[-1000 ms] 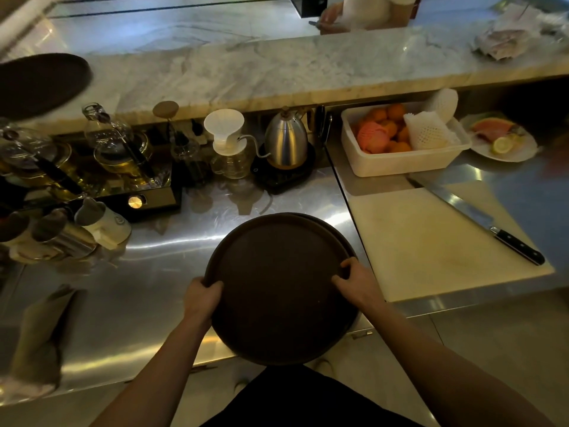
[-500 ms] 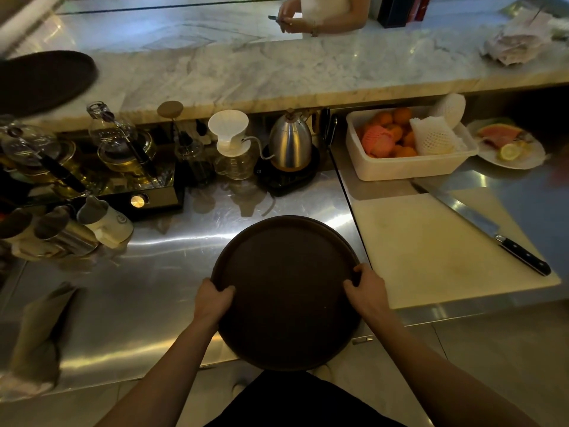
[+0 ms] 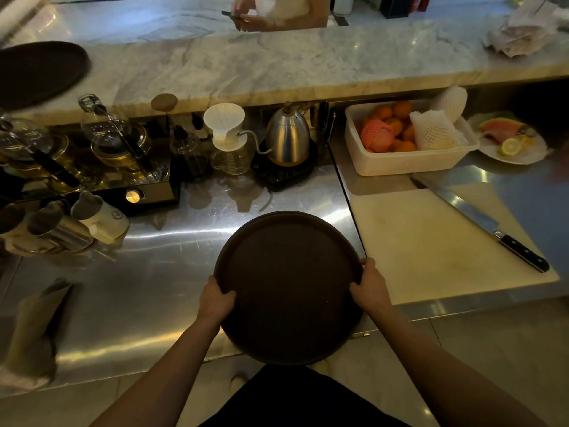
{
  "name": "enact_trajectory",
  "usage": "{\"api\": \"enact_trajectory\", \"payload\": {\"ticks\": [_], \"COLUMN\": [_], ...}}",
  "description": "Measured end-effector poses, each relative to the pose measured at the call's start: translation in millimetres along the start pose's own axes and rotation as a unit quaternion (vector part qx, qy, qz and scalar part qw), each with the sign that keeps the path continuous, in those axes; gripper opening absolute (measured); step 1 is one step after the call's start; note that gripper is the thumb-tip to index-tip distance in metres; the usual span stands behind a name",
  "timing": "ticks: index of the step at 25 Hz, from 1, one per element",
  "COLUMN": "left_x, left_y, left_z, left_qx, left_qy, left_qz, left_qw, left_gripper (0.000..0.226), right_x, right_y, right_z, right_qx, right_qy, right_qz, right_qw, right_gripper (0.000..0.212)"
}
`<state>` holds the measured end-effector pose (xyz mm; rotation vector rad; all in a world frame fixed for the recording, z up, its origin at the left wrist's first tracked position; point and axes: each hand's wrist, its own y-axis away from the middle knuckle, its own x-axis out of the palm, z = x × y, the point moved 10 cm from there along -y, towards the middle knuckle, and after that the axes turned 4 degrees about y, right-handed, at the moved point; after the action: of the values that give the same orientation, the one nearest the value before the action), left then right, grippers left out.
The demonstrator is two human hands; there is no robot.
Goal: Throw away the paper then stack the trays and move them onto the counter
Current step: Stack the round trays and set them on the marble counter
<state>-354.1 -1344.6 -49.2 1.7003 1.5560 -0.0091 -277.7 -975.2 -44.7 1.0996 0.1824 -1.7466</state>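
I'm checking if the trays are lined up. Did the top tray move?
Yes. The top tray slid a little to the right, towards the cutting board.

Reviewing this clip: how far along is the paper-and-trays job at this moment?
Done, apparently: the round brown trays carry no paper and sit stacked; a second rim shows along the top edge. In hand: the left hand and right hand grip opposite rims, with the stack over the steel worktop edge. Left: setting it on the marble counter, where another dark tray lies. Crumpled paper remains at its far right.
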Motion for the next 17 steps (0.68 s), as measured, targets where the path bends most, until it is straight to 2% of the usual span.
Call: {"api": "enact_trajectory", "payload": {"ticks": [3, 5, 8, 11, 17], "left_x": [5, 8, 5, -1, -7], "left_y": [5, 12, 24, 32, 30], "left_z": [-1, 1, 7, 9, 11], "left_qx": [0.037, 0.060, 0.086, 0.090, 0.069], "left_qy": [-0.019, -0.028, -0.025, -0.015, -0.011], "left_qz": [0.001, -0.018, -0.064, -0.105, -0.135], "left_qw": [0.999, 0.998, 0.994, 0.990, 0.988], "left_gripper": [0.056, 0.060, 0.054, 0.046, 0.049], "right_x": [7, 10, 12, 13, 9], "right_y": [0, 0, 1, 2, -3], "right_z": [-12, -13, -12, -15, -13], "right_qx": [0.022, 0.010, -0.004, 0.003, 0.005], "right_qy": [-0.007, -0.003, 0.002, 0.025, 0.041], "right_qz": [0.005, -0.005, -0.018, -0.038, -0.054], "right_qw": [1.000, 1.000, 1.000, 0.999, 0.998], "right_gripper": [0.061, 0.053, 0.046, 0.045, 0.039]}}
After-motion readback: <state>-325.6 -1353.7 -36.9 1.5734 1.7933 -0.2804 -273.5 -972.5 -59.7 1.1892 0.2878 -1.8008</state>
